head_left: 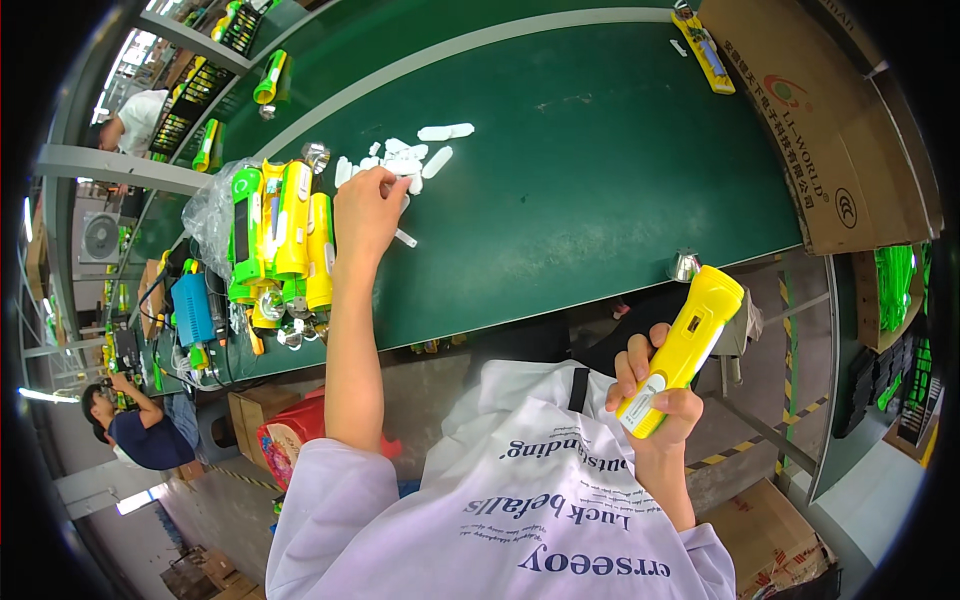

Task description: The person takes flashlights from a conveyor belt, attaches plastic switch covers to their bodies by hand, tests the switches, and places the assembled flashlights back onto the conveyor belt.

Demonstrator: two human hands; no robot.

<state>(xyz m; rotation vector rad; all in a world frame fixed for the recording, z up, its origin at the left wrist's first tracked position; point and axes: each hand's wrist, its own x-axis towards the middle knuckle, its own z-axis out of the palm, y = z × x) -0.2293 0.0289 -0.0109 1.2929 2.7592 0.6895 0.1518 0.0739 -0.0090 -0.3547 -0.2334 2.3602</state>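
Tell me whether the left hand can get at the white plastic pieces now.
Very likely yes: the left hand is at the near edge of the white plastic pieces on the green tabletop, and the yellow and green flashlights bunched to its left do not block it.

Green-topped workbench (590,180) beyond R-hand grip (650,385), pale rail (600,15) along its far side. Grey metal frame (120,170) far L of grip; boxy fan unit (100,237) nr it. Grey floor (765,385) below bench lvl, R of grip, w/ yellow-blk tape (712,460). Lit strip lamp (50,396) far L, approx lvl w/ grip.
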